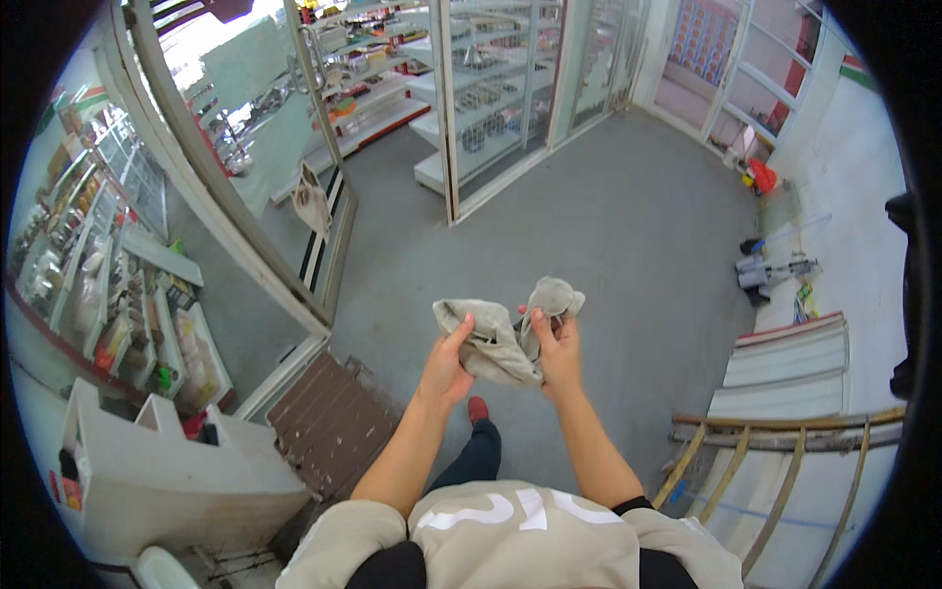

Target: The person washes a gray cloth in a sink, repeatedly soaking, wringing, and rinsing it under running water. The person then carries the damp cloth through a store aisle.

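A grey-beige cloth (500, 355) is stretched between my two hands in front of my body, folded and crumpled. My left hand (449, 361) grips its left part, with the thumb lying on top. The right side of the cloth is bunched up in my right hand (559, 355), where the fingers pinch it and a rounded fold stands up above them. Some fingertips of both hands are hidden behind the fabric.
A glass door (339, 231) stands ajar at the left, a beige cloth (312, 203) hanging on it. Shelves of goods (476, 83) stand beyond the glass. A wooden ladder (800, 466) lies at right, below stacked white panels (785, 363). A brown slatted board (329, 422) lies at lower left.
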